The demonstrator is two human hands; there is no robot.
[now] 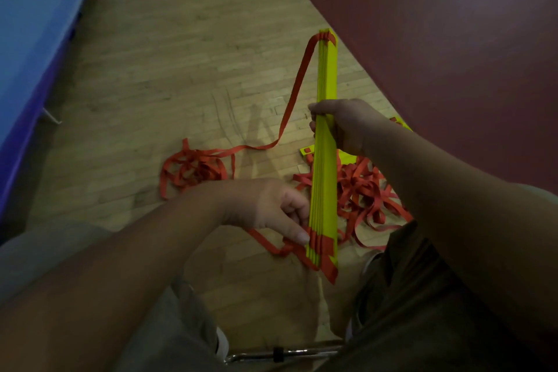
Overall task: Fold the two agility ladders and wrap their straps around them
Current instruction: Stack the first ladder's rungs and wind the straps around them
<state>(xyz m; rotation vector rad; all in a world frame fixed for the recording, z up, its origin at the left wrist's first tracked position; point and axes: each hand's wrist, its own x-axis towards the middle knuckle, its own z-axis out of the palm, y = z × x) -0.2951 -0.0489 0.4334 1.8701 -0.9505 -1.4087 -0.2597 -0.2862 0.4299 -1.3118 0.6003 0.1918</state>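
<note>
- Underneath both hands, wooden floor [169, 75]; a maroon mat [437, 39] beyond the right hand [341, 125].
- Loose red straps [193, 166] heaped beyond the left hand [268, 205] and under the right wrist.
- Folded yellow ladder [325, 69] upright between the hands.
- Right hand grips its middle.
- Left hand pinches strap at its lower end.

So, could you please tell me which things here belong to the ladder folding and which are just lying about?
Job: stacked yellow rungs, gripped by right hand, left hand pinching their lower end; loose red straps; further yellow rungs on the floor.
Lying about: dark red mat; blue mat; metal bar.
</note>
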